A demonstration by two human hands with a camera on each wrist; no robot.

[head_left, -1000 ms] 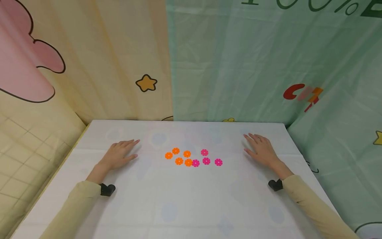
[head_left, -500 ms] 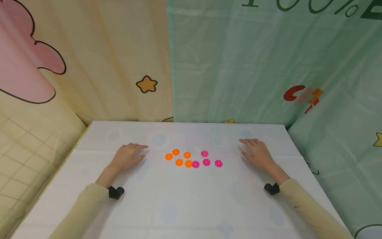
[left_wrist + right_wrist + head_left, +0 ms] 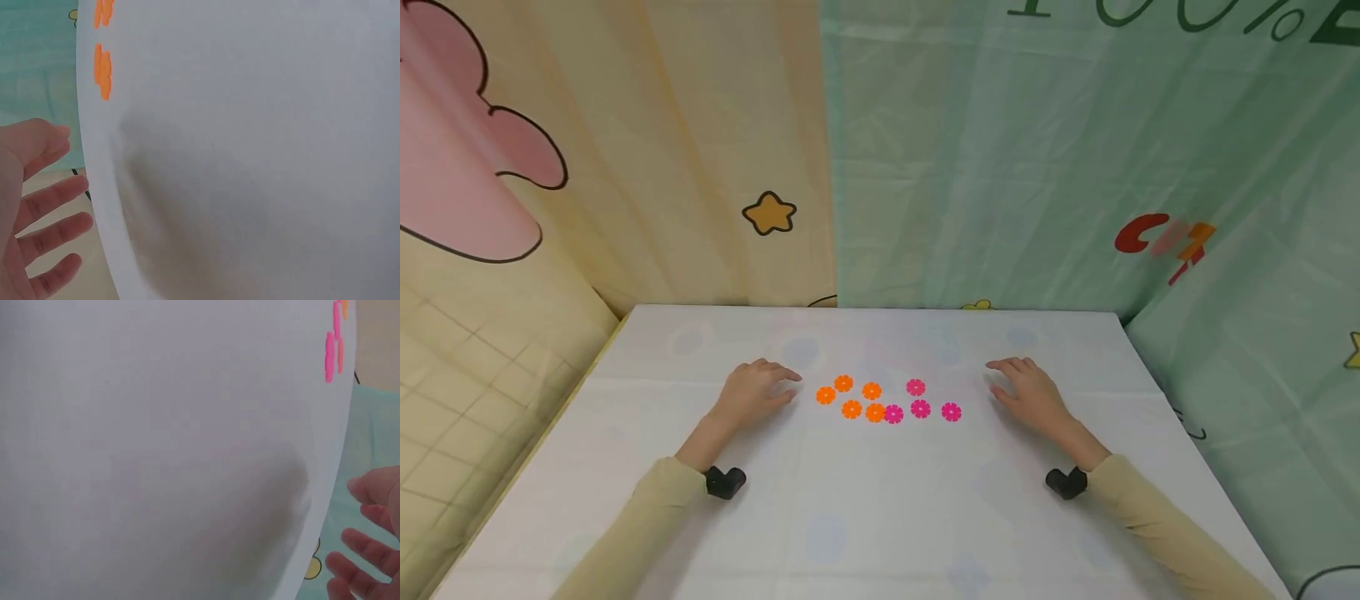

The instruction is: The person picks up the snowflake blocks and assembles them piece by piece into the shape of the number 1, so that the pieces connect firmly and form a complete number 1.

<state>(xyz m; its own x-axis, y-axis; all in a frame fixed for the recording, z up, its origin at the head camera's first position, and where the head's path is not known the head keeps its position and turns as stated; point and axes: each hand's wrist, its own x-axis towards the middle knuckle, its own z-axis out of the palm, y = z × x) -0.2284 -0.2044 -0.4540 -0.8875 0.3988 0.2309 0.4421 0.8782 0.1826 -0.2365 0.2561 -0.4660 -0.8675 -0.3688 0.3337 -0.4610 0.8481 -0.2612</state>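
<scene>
Several flat round orange discs (image 3: 852,409) with notched edges lie in a loose group mid-table. Several matching pink discs (image 3: 921,409) lie just right of them; one pink and one orange meet edge to edge. My left hand (image 3: 755,395) hovers left of the orange discs, its fingers loosely spread and holding nothing. To the right of the pink discs my right hand (image 3: 1032,395) hovers, fingers relaxed, also holding nothing. In the left wrist view an orange disc (image 3: 103,72) shows beyond the thumb, and the right wrist view has a pink disc (image 3: 329,357) near its top right.
A white cloth covers the table (image 3: 880,517). Behind it hangs a printed curtain (image 3: 1000,167), yellow on the left and green on the right. Black wrist mounts (image 3: 726,482) sit at both sleeve cuffs.
Both hands have moved inward toward the discs, the left to the right and the right to the left. The discs have stayed where they were.
</scene>
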